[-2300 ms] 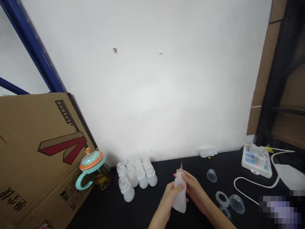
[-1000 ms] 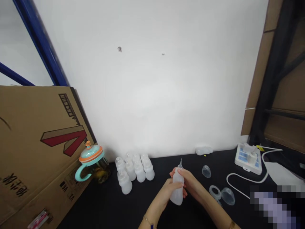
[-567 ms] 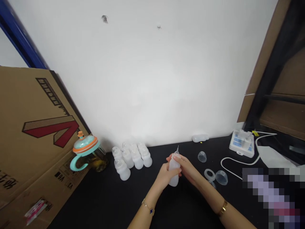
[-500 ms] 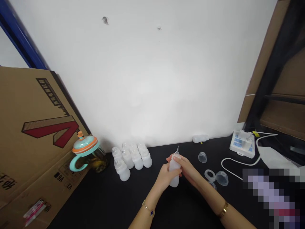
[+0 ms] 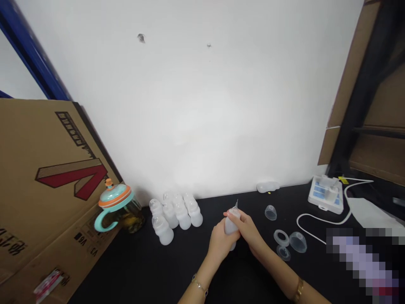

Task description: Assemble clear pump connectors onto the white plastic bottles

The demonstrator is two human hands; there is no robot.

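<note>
A white, translucent baby bottle [image 5: 231,226] is held tilted above the black table, a clear pointed nipple [image 5: 236,205] sticking up from its top. My left hand [image 5: 219,240] is wrapped around the bottle's body. Around the collar below the nipple, my right hand [image 5: 248,227] is closed, its thumb pressed on the near side. Both hands hide part of the bottle. To the right of my hands lie a clear ring [image 5: 281,237], a small clear disc [image 5: 283,253], a clear dome cap [image 5: 298,242] and a smaller dome cap [image 5: 271,212].
Several capped bottles [image 5: 182,215] stand grouped at left. Beyond them is a glass jug [image 5: 133,215] with a turquoise lid, beside a cardboard box [image 5: 28,147]. A bottle [image 5: 267,186] lies against the wall. At right are a white case [image 5: 325,195] and a white cable [image 5: 308,215].
My left hand has shifted higher and wraps further round the bottle, covering more of it. My right hand stays at the collar. The whole view has moved slightly.
</note>
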